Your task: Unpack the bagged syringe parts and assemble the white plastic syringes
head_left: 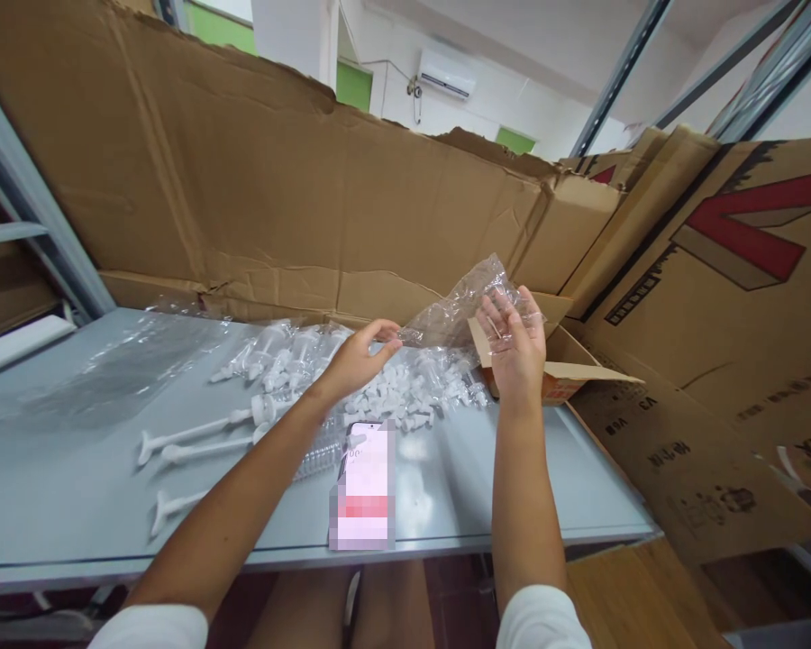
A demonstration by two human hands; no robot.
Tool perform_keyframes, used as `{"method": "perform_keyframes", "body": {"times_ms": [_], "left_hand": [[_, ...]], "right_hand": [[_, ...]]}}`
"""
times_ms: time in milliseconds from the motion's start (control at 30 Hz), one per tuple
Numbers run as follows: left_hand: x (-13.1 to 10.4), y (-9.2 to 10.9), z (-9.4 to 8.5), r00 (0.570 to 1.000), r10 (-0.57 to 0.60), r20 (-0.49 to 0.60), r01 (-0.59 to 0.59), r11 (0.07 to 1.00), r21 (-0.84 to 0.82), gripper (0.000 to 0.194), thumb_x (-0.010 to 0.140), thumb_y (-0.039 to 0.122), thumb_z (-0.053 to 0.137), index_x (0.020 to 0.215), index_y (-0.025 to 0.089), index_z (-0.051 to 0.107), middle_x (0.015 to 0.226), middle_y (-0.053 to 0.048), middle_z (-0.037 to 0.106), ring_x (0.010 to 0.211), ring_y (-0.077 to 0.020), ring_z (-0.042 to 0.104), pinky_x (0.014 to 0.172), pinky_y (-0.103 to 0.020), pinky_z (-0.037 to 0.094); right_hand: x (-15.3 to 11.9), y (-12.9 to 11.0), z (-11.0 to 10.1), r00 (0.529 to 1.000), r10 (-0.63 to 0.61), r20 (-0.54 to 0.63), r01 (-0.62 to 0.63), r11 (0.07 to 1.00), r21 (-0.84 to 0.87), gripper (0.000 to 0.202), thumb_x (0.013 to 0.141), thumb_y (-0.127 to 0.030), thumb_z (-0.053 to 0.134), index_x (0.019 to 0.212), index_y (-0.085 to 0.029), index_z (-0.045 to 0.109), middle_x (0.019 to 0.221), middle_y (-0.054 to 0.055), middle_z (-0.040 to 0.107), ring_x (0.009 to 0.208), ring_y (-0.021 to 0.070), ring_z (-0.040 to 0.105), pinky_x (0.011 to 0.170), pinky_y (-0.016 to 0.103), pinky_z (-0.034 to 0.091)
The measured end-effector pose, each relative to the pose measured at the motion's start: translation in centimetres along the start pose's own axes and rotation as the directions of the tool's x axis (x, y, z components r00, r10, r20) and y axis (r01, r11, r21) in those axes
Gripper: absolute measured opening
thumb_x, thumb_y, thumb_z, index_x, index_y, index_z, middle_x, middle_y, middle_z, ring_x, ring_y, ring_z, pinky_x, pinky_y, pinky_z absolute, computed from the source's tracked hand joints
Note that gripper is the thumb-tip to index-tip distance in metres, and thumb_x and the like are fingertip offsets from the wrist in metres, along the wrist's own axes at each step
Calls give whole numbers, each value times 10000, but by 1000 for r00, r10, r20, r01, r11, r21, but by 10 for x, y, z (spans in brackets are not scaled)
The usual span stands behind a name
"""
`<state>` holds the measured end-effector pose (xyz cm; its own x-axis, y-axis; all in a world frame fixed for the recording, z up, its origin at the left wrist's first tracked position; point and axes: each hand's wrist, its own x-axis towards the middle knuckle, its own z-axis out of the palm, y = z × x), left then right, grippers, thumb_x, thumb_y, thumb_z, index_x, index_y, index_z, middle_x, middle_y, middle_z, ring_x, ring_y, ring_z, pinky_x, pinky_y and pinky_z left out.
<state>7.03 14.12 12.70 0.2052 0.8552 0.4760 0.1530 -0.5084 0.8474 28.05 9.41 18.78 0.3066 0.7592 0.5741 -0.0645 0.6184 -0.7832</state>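
A crinkled clear plastic bag (456,306) is held up above the grey table (54,487) between both hands. My left hand (359,358) pinches its left corner between thumb and fingers. My right hand (515,347) is inside or behind the bag's right side, palm toward me, fingers spread upward against the film. Below the bag lies a heap of small white plastic caps (405,397). White pump heads with long dip tubes (203,433) lie left of my left forearm.
A phone (365,482) lies near the table's front edge. A small open cardboard box (560,361) sits at the table's right end. Tall cardboard sheets (243,180) wall the back and right. Clear plastic film (128,361) lies on the table's left part.
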Motion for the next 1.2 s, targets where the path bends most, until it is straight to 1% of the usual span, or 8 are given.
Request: {"method": "perform_keyframes", "body": {"times_ms": [133, 300, 467, 667, 867, 1033, 1133, 1200], "left_hand": [[-1, 8, -2, 998, -22, 56, 28, 994, -107, 189, 753, 363, 526, 724, 180, 561, 624, -2, 575, 618, -135, 555, 663, -271, 440], [-2, 11, -8, 990, -22, 140, 37, 994, -105, 235, 728, 354, 573, 877, 173, 594, 779, -36, 620, 728, -153, 581, 704, -286, 446], [-8, 26, -7, 993, -34, 109, 52, 984, -169, 333, 728, 357, 591, 1017, 194, 569, 898, -58, 624, 828, -169, 575, 779, -305, 432], [-11, 38, 4, 998, -31, 50, 42, 968, -246, 224, 745, 396, 558, 801, 179, 553, 664, -10, 570, 616, -125, 533, 584, -243, 430], [-10, 22, 0, 994, -89, -59, 71, 967, -246, 193, 719, 354, 572, 670, 172, 528, 542, 20, 539, 493, -95, 489, 514, -219, 384], [-11, 21, -9, 988, -145, -62, 119, 946, -303, 234, 738, 382, 534, 735, 152, 583, 558, 1, 576, 434, -88, 487, 448, -216, 342], [-11, 23, -14, 977, -145, -154, 97, 953, -286, 278, 770, 413, 495, 793, 152, 588, 557, 0, 575, 391, -81, 470, 403, -211, 314], [-11, 24, -18, 964, -122, -236, 63, 968, -243, 304, 786, 441, 472, 823, 162, 588, 551, 9, 563, 367, -75, 448, 390, -208, 311]], "right_hand": [[0, 10, -9, 997, 21, -68, -14, 995, 102, 329, 805, -288, 484, 1131, -244, 481, 1217, 61, 541, 1084, 193, 547, 925, 432, 441], [1, 22, -20, 983, 127, -129, -100, 976, 196, 261, 775, -259, 509, 1030, -204, 524, 1171, 66, 577, 1015, 212, 590, 890, 469, 463], [-11, 20, -17, 928, 368, 54, -372, 916, 148, 258, 717, -242, 573, 967, -181, 565, 986, 75, 659, 915, 245, 632, 828, 461, 491], [-42, 20, 10, 790, 540, 291, -579, 813, 63, 262, 678, -288, 638, 918, -210, 567, 808, 25, 679, 749, 215, 661, 699, 398, 535], [-53, 31, 21, 739, 594, 318, -614, 788, -47, 322, 702, -490, 587, 817, -189, 585, 596, 13, 637, 572, 184, 635, 541, 317, 512], [-52, 33, 19, 733, 588, 342, -601, 795, -81, 370, 711, -515, 567, 878, -186, 599, 619, 14, 646, 487, 156, 606, 447, 259, 455], [-60, 31, 18, 688, 598, 410, -585, 792, -175, 393, 734, -524, 537, 929, -189, 597, 681, 23, 658, 538, 146, 619, 468, 240, 455], [-68, 32, 19, 651, 609, 454, -550, 790, -272, 373, 729, -512, 550, 872, -173, 609, 691, 27, 656, 544, 130, 611, 465, 220, 442]]}}
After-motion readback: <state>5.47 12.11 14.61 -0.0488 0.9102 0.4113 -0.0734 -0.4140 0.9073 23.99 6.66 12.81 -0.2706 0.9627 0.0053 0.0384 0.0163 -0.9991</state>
